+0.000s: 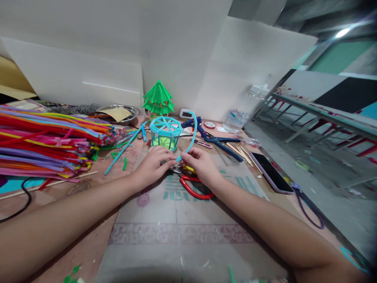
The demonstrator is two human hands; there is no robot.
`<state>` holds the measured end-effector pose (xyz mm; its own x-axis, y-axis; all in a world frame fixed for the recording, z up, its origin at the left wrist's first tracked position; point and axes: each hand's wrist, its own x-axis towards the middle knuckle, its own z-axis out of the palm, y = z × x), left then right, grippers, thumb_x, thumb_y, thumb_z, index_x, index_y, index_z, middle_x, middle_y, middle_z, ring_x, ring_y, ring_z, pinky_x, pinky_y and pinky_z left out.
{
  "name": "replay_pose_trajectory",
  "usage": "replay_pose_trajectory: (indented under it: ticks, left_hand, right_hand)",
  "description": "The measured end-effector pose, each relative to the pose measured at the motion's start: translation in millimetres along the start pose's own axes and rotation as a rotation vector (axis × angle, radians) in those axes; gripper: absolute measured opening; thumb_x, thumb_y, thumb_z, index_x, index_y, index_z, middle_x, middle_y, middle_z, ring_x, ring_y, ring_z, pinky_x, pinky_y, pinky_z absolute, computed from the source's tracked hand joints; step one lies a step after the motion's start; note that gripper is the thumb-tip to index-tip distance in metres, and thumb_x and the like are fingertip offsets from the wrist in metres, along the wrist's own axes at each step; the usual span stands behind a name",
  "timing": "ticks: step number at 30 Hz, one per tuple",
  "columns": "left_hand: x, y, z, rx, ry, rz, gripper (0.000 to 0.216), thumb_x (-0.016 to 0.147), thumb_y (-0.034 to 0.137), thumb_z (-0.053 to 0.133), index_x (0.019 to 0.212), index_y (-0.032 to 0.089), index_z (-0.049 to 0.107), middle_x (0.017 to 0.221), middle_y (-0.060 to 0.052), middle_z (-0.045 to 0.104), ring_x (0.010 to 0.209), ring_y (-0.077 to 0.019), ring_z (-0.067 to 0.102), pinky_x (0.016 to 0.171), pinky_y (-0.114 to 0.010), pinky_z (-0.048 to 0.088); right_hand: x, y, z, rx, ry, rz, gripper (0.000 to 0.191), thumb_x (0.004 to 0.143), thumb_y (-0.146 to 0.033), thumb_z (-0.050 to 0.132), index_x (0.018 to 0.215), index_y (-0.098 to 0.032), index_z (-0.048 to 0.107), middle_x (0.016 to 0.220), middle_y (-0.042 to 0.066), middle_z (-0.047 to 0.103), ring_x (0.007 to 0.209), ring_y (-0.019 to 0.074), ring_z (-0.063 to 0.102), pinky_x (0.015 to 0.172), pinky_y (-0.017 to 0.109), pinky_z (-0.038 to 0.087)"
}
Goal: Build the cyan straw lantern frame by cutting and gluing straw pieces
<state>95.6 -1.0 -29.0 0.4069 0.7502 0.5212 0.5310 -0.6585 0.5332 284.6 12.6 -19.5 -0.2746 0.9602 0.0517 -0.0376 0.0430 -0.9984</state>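
Both hands meet at mid-bench, just in front of the turquoise lantern frame (165, 131). The left hand (153, 164) is closed in a pinch, thumb and fingertips on the lower tip of a turquoise pipe cleaner (194, 135). The right hand (200, 165) is also closed, pinching the same stem just beside the left fingertips, so the two hands are almost touching. The stem rises from the pinch, curves up and right, and its free end hooks over above the hands, off the bench.

Red-handled cutters (194, 189) lie on the printed cardboard sheet (176, 214) right under the hands, with the right wrist over the handles. A green pipe-cleaner pagoda (158, 98) stands upright behind the lantern frame, near the back edge. A big pile of multicoloured pipe cleaners (44, 137) fills the left side of the bench, with loose turquoise and green offcuts between it and the lantern. A metal dish (129, 114) sits at the back left with a tan scrap in it. Blue-handled pliers (222, 144) lie to the right of the lantern, with wooden sticks (241, 151) beside them. A phone (271, 171) lies face up near the right edge, with a purple cord (309, 208) looped nearer the front right corner.
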Motion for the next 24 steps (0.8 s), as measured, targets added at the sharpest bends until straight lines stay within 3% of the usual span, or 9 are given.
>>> replay_pose_trajectory:
  ticks: [10,24]
  left_hand:
    - [0.7,0.3,-1.0,0.010,-0.042,0.007,0.017,0.089,0.032,0.056,0.085,0.020,0.067,0.092,-0.003,0.068,0.094,-0.0190,0.056,0.089,-0.035,0.036]
    - [0.9,0.6,-1.3,-0.004,-0.034,0.003,0.018,0.089,0.035,0.055,0.089,0.021,0.067,0.095,-0.003,0.067,0.097,-0.0195,0.055,0.090,-0.035,0.037]
  right_hand:
    - [-3.0,-4.6,2.7,-0.083,-0.049,0.026,0.030,0.069,-0.044,0.072,0.067,-0.018,0.057,0.059,-0.003,0.061,0.054,0.0098,0.054,0.058,0.024,0.045]
    - [-5.0,-6.0,3.9,-0.061,0.006,0.023,0.032,0.068,-0.044,0.073,0.069,-0.019,0.054,0.060,-0.003,0.061,0.054,0.0108,0.055,0.056,0.025,0.044]
